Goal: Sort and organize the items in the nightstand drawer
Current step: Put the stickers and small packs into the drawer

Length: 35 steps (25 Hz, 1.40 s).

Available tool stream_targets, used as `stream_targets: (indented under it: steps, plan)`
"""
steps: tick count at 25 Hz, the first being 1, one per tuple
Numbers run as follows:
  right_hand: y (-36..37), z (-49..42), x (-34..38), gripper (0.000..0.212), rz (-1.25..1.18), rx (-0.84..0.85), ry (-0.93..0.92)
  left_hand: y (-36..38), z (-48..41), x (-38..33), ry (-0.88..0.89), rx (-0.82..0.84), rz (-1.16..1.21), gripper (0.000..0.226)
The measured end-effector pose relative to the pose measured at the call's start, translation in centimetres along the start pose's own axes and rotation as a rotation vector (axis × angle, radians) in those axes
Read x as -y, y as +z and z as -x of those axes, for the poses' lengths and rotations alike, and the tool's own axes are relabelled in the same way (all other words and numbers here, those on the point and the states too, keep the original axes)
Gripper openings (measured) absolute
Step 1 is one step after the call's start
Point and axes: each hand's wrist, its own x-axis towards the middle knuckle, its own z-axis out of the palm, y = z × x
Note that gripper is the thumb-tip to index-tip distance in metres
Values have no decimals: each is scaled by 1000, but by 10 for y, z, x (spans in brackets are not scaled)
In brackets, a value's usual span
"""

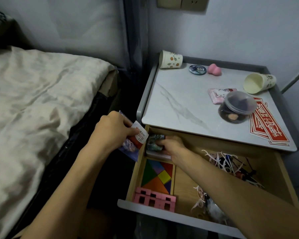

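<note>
Now, from the head camera, the left hand (114, 133) is held outside the open drawer (138, 171), level with its left wall. Its fingers and thumb pinch a red-and-white packet (140, 137) together with a blue printed card (129, 151) that sticks out below the palm. Just right of that hand, the right hand (173, 144) reaches into the drawer's far left corner. Its fingers curl over a dark patterned pack (154, 140) that lies on a pale stack. Nearer than this hand, against the same wall, lies a coloured tangram puzzle (158, 176). Nearer still, pink blocks (155, 199) sit at the drawer front. To the right of the right forearm is a tangle of white and dark small pieces (231, 163); I cannot tell what they are. Beyond the right hand, the nightstand top (171, 104) carries two tipped paper cups (170, 59), a lidded jar (236, 107) and red cards (267, 128).
</note>
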Motion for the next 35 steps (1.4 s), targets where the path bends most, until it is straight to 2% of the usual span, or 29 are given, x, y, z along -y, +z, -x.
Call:
stream_targets:
  steps: [4,10,16,18,21,23,27,31,33,35]
  plan:
    - [5,-16,-7,25,140,-61,-63,2,-1,2,2,21,30,9]
    - [-4,-28,-17,30,658,-137,-266,4,-1,-1,-12,22,36,13]
    - [-9,-10,-9,27,817,-120,-301,9,4,-8,-9,80,72,13]
    - [-14,14,-8,23,716,-80,-328,10,4,-8,-4,91,115,12]
    - [-23,67,-10,21,168,172,-334,13,2,-8,-19,87,248,16]
    - [-28,90,-11,17,-22,240,-325,15,4,-10,-36,75,334,21]
    - [-33,108,-2,16,-101,208,-378,17,14,-22,-27,170,470,12]
    - [-41,108,6,10,-99,134,-463,20,20,-29,-1,231,429,16]
    - [-48,106,13,9,-150,184,-466,17,22,-31,-10,250,466,16]
    - [-55,104,19,7,-39,220,-509,12,23,-33,-37,279,524,14]
